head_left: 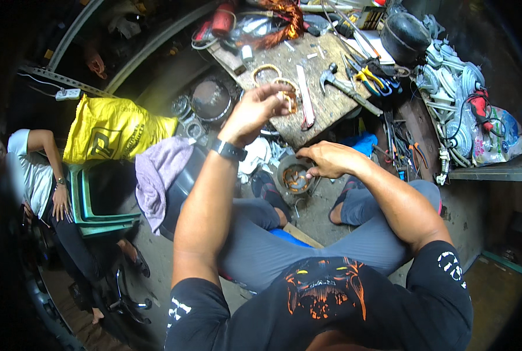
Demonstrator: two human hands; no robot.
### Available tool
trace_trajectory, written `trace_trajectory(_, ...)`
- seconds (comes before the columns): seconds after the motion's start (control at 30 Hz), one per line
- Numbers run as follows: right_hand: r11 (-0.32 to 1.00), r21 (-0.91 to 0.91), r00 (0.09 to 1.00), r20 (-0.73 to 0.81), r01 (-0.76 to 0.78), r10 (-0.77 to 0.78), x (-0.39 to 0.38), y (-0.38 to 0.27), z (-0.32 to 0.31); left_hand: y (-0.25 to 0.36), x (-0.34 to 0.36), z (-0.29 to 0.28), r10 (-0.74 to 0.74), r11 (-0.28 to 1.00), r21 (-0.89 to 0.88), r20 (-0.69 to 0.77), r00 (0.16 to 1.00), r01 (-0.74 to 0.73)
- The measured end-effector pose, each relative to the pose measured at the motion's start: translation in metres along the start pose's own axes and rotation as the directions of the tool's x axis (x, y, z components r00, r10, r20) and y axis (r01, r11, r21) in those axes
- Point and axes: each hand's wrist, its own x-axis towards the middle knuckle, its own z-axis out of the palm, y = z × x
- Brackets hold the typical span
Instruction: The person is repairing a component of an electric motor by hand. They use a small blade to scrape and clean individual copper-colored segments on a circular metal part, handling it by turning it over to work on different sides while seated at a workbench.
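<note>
Fingers of the left hand (254, 109) are pinched around a small orange loop (291, 102), held up over the near part of a worn wooden table (293, 130). Just beyond these fingertips lie two pale rings (265, 72), the nearer one partly hidden by the hand. A long flat blade (305, 96) lies just to their right, and farther right rests a hammer (346, 86), with pliers (371, 78) past it. A dark watch (229, 150) sits on the wrist behind these fingers.

The right hand (334, 159) hangs palm down, forefinger stretched and thumb set apart from it, loosely spread; its other fingers are partly hidden. Under and just left of its thumb stands a small round pot (281, 169) holding orange-brown scraps (296, 179); whether the thumb touches the rim, I cannot tell. Behind the knuckles lies something blue (364, 144).

Well left of the left fingers stand a yellow sack (112, 128) and, closer to the body, a lilac towel (162, 172). Farther out, another person's hand (61, 203) rests on a leg. Well right of the right fingers are piled white plastic parts (448, 82).
</note>
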Motion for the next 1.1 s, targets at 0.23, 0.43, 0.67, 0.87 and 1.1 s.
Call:
trace_trajectory(0.23, 0.947, 0.318, 0.846, -0.495, -0.039, 0.201, -0.038, 0.001, -0.091, 0.003, -0.01, 0.019, 0.034, 0.971, -0.237, 0.004, 0.999, -0.032)
trace_trajectory(0.43, 0.883, 0.319, 0.584, -0.809, 0.345, 0.064, -0.021, -0.019, -0.072, 0.003, -0.01, 0.029, 0.123, 0.977, -0.173, 0.0, 0.992, -0.121)
trace_trajectory(0.67, 0.966, -0.083, 0.353, -0.92, 0.247, -0.169, -0.021, -0.03, -0.069, -0.004, -0.01, 0.043, 0.167, 0.984, 0.067, -0.071, 0.983, -0.163)
trace_trajectory(0.87, 0.976, -0.14, 0.416, -0.887, 0.168, -0.199, -0.02, -0.023, -0.066, -0.008, -0.012, 0.051, 0.353, 0.892, 0.344, -0.124, 0.927, -0.293)
trace_trajectory(1.1, 0.865, 0.484, 0.629, -0.717, 0.137, 0.302, -0.013, -0.009, -0.066, 0.006, -0.021, 0.048, 0.403, 0.713, 0.624, 0.009, 0.915, -0.32)
